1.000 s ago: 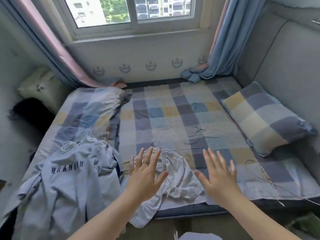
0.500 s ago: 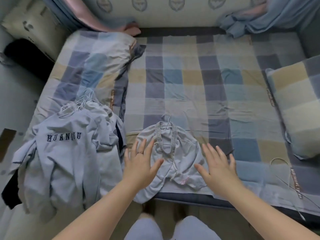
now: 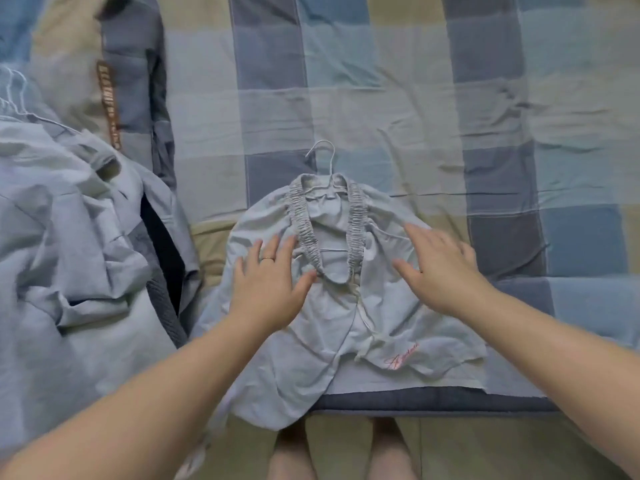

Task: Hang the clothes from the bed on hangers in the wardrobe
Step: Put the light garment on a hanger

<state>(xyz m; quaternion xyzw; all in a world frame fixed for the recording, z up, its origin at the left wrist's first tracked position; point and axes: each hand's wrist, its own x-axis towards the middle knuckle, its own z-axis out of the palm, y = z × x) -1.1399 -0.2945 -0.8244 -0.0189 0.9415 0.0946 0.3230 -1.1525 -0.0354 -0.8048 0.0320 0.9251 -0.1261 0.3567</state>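
Head view, looking straight down on the near edge of a bed.

1. Shorts (image 3: pixel 346 323), pale grey, lying flat on the bed at centre. The lower hem reaches the mattress edge and one leg hangs over it at the left. The gathered elastic waistband (image 3: pixel 304 226) forms a long open loop. A drawstring (image 3: pixel 363 313) trails down the front, and there is pink embroidered script (image 3: pixel 401 356) near the right hem.
2. Wire hanger (image 3: pixel 325 150), white. Its hook lies on the sheet just above the waistband and its bar runs inside the waistband.
3. Left hand (image 3: pixel 270 285), palm down over the left side of the shorts, just beside the waistband. The fingers are straight and spread and grasp nothing. There is a ring (image 3: pixel 267 259) on one finger.
4. Right hand (image 3: pixel 440 268), palm down over the right side of the shorts, fingers straight and spread, grasping nothing. It is blurred, so contact with the cloth cannot be told.
5. Heap of pale garments (image 3: pixel 69 237), crumpled, at the left of the bed, apart from the shorts. Dark fabric shows in its folds.
6. More white wire hangers (image 3: pixel 14 88), at the far left above the heap, blurred.
7. Checked sheet (image 3: pixel 381 98), in blue, grey and tan squares, creased.
8. Folded checked quilt, upper left, with a brown label strip (image 3: pixel 109 102).
9. Dark mattress edge (image 3: pixel 433 400), with tan floor (image 3: pixel 346 441) and the person's legs (image 3: pixel 291 455) below it.
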